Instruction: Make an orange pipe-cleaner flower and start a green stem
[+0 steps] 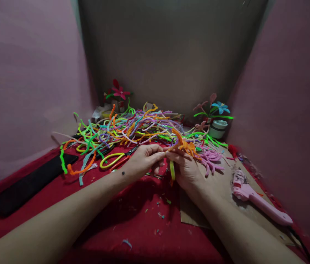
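Note:
Both hands meet near the middle of the view. My left hand is closed, thumb and finger pinching the near end of an orange pipe cleaner. Beside it, my right hand is closed on the same pipe cleaner. A narrow yellow piece shows below the right fingers; its kind is unclear. Just past the right hand are bent orange pipe cleaners and a bunch of pink-purple ones. Scissors with yellow and red handles lie left of my left hand.
A tangled heap of colourful pipe cleaners spans the back. A pink glue gun rests on cardboard at right. A black flat case lies left. Pipe-cleaner flowers and a pale jar stand at back right.

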Action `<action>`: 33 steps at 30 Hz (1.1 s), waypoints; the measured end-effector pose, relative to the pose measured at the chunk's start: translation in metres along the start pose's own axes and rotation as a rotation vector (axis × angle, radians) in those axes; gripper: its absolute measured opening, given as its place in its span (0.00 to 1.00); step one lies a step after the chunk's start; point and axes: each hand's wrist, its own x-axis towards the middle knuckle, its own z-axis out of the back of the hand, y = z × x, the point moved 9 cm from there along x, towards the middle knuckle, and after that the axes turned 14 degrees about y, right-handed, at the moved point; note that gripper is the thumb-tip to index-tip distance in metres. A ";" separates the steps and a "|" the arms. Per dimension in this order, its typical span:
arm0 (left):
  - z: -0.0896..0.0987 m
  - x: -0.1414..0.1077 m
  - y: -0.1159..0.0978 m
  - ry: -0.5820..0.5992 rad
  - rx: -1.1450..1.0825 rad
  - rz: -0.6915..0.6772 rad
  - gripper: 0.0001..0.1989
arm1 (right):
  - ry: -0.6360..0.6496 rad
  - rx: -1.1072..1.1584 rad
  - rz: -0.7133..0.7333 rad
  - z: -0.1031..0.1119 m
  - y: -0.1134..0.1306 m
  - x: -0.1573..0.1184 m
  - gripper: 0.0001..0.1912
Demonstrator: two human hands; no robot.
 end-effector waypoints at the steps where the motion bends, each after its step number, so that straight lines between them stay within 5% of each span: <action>1: 0.004 -0.002 -0.004 -0.067 0.110 -0.028 0.09 | -0.013 0.006 0.013 0.001 0.000 0.000 0.06; 4: 0.007 -0.009 -0.018 -0.200 0.382 -0.126 0.07 | -0.076 0.022 0.027 0.006 0.000 -0.003 0.06; 8: 0.001 -0.015 -0.031 -0.234 0.614 -0.242 0.05 | -0.112 -0.030 0.039 0.008 0.002 -0.006 0.06; 11: 0.002 -0.012 -0.025 -0.183 0.452 -0.181 0.06 | -0.075 -0.091 0.037 0.006 0.004 -0.006 0.06; 15: -0.004 -0.005 -0.004 0.003 -0.101 0.011 0.07 | -0.035 -0.087 -0.014 0.001 0.004 -0.006 0.07; 21: -0.019 -0.004 0.004 0.198 -0.540 0.065 0.03 | 0.052 0.053 -0.080 -0.014 0.005 -0.005 0.11; 26: -0.024 -0.002 0.005 0.240 -0.518 0.051 0.06 | -0.047 0.154 -0.100 -0.003 -0.001 -0.006 0.09; 33: -0.016 -0.001 -0.003 0.137 -0.168 0.001 0.10 | -0.066 0.169 -0.071 0.003 -0.003 -0.004 0.08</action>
